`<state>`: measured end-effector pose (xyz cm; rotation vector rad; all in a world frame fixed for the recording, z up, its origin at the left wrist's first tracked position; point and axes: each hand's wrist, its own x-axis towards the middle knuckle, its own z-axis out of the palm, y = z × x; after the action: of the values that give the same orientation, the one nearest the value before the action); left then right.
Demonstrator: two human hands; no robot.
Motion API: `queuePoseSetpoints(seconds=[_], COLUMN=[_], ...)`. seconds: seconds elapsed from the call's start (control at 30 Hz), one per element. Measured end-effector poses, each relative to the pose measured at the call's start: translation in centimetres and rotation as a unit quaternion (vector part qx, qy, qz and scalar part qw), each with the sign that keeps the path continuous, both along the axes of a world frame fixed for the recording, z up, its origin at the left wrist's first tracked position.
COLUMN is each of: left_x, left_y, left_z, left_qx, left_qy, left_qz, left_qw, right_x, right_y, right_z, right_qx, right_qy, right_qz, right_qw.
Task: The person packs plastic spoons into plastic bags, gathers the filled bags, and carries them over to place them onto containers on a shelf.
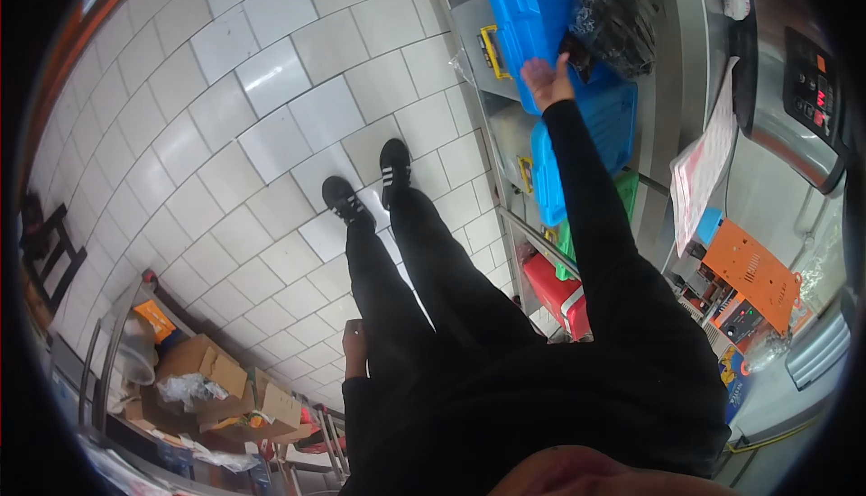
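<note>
My right hand [547, 83] is stretched out at the upper right, fingers spread and palm showing, with nothing in it. It is over the edge of a blue lidded bin [532, 13], beside a black plastic bag [615, 22] on top; whether it touches the bin I cannot tell. A second blue bin [591, 149] lies just below the hand and forearm. My left hand [355, 338] hangs by my left thigh at the lower middle, its fingers mostly hidden, so its grip cannot be made out.
A steel shelf holds the bins, a green container [566, 248] and a red box [555, 298]. A machine with a lit panel [816, 86] and an orange sheet [753, 275] are at right. Cardboard boxes [203, 365] sit on a rack at lower left.
</note>
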<state>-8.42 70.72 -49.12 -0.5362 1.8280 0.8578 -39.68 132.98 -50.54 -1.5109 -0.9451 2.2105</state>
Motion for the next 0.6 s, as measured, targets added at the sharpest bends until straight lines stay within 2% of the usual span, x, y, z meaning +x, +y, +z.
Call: queuePoseSetpoints(seconds=[0.03,0.07,0.13,0.17,0.2,0.23,0.3,0.33,0.4,0.43,0.5,0.53,0.6], left_x=[-1.3,-0.9,-3.6,-7.8,-10.1,-11.8,-14.2,-15.0,-16.0,-16.2,-16.5,-16.8,-17.0], left_y=[1.1,1.5,3.6,6.2,7.9,9.9,13.1,14.3,16.5,17.2,18.5,18.9,19.2], left_z=[-0.3,-2.7,-4.6,-2.9,-3.1,-2.7,-2.9,-3.0,-3.3,-3.1,-2.6,-2.5,-2.2], left_qx=[-0.015,-0.009,-0.011,0.007,0.037,0.096,0.133,0.171,0.199,0.226,0.224,0.224,0.229], left_qy=[0.014,0.016,-0.018,0.003,-0.003,-0.088,-0.081,-0.068,-0.064,-0.062,-0.053,-0.046,-0.058], left_qz=[0.002,0.033,0.057,0.015,0.03,0.196,0.185,0.174,0.174,0.176,0.162,0.148,0.155], left_qw=[1.0,0.999,0.998,1.0,0.999,0.972,0.97,0.967,0.962,0.956,0.96,0.962,0.959], right_x=[-1.9,-3.2,-4.8,-5.2,-5.4,-5.4,-5.6,-5.4,-5.2,-4.3,-1.5,-1.3,-2.1], right_y=[1.1,3.2,7.8,9.9,11.3,12.2,12.8,13.0,12.6,13.3,15.3,14.4,8.2], right_z=[1.6,1.9,0.8,0.0,-0.4,-1.0,-1.5,-1.2,-0.2,-0.4,-0.3,1.4,7.4], right_qx=[0.027,0.017,0.01,-0.028,-0.067,-0.067,0.03,0.028,0.199,0.196,0.425,0.474,0.465], right_qy=[0.015,0.031,0.042,0.06,0.078,0.073,0.086,0.084,0.064,0.065,0.054,0.051,0.034], right_qz=[-0.029,-0.059,-0.097,-0.099,-0.1,-0.104,-0.069,-0.073,-0.021,-0.023,0.091,0.082,0.003], right_qw=[0.999,0.998,0.994,0.993,0.99,0.99,0.993,0.993,0.978,0.978,0.899,0.875,0.885])
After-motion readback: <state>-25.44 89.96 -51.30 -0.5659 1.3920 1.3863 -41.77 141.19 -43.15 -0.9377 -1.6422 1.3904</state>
